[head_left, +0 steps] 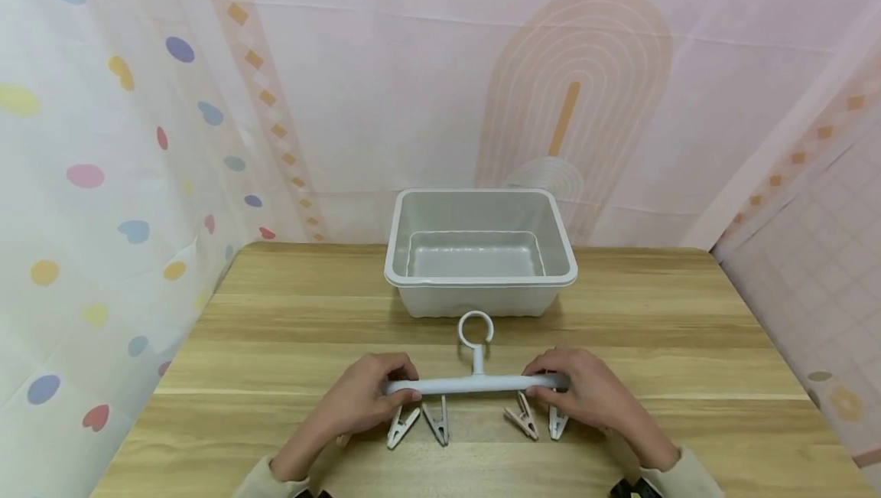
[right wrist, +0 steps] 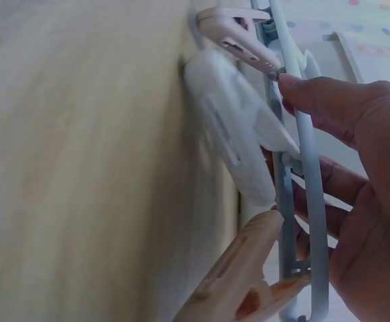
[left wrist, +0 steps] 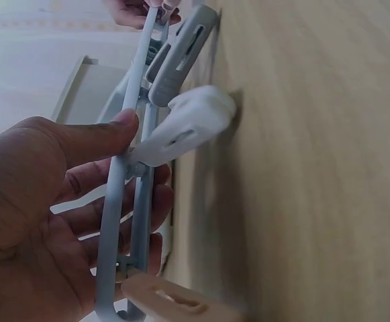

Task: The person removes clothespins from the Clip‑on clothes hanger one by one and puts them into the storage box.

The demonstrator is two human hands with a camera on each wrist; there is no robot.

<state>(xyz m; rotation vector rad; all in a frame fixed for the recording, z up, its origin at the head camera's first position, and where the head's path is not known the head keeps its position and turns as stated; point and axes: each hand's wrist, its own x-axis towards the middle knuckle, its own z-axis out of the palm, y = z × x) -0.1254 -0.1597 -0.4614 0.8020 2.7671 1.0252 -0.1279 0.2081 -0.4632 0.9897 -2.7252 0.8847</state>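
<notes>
A pale blue-grey clip hanger (head_left: 475, 384) with a round hook is held level low over the wooden table. My left hand (head_left: 361, 397) grips its left end, the thumb on the near rail and the fingers behind. At the right end, my right hand (head_left: 585, 387) holds it the same way. Clothespins hang along the bar. A grey clip (left wrist: 181, 60), a white clip (left wrist: 188, 127) and a peach clip (left wrist: 174, 298) show in the left wrist view. In the right wrist view are a pink clip (right wrist: 235, 33), a white clip (right wrist: 225, 121) and a beige clip (right wrist: 231, 268).
Behind the hanger's hook, a light grey plastic bin (head_left: 482, 299) stands near the table's back edge. Wood-grain tabletop (head_left: 275, 330) extends to both sides. A patterned curtain (head_left: 385, 100) hangs behind and at the sides.
</notes>
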